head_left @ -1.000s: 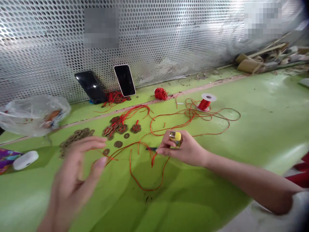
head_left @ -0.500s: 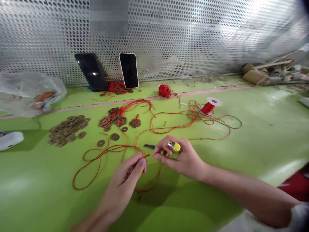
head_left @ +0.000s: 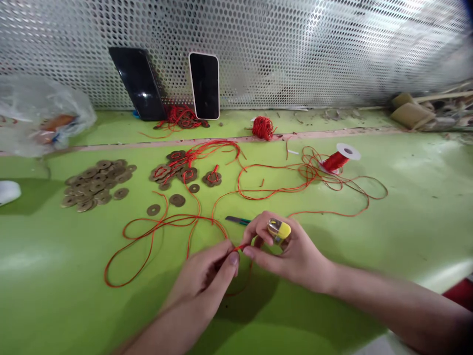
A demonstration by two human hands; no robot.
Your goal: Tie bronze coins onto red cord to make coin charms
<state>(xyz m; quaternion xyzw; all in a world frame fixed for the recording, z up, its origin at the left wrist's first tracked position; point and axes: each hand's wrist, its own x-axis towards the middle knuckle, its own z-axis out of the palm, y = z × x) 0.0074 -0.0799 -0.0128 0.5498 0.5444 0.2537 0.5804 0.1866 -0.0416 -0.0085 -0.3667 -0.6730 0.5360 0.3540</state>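
My left hand point(head_left: 209, 276) pinches a red cord point(head_left: 239, 248) between thumb and fingers, with a short end sticking out. The thumb and forefinger of my right hand point(head_left: 301, 264) close on that end, so the two hands almost meet. A yellow lighter with a metal top point(head_left: 280, 230) is tucked in my right hand's curled fingers. Just beyond that hand lies a craft knife point(head_left: 236, 220), its dark blade pointing left and its green handle partly covered. Loops of thin red cord point(head_left: 107, 276) spread over the green table to the left.
Loose round coins point(head_left: 96, 182) are piled at the left, beside coins tied with red cord point(head_left: 177, 170). A spool of red cord point(head_left: 336, 161) and a red cord bundle point(head_left: 263, 128) sit farther back. Two phones, one black point(head_left: 138, 84) and one white-edged point(head_left: 205, 86), lean against the perforated metal panel point(head_left: 266, 49).
My right thumb and forefinger have come onto the cord end, which stood free before. The hands have drawn together, and the view has shifted slightly.
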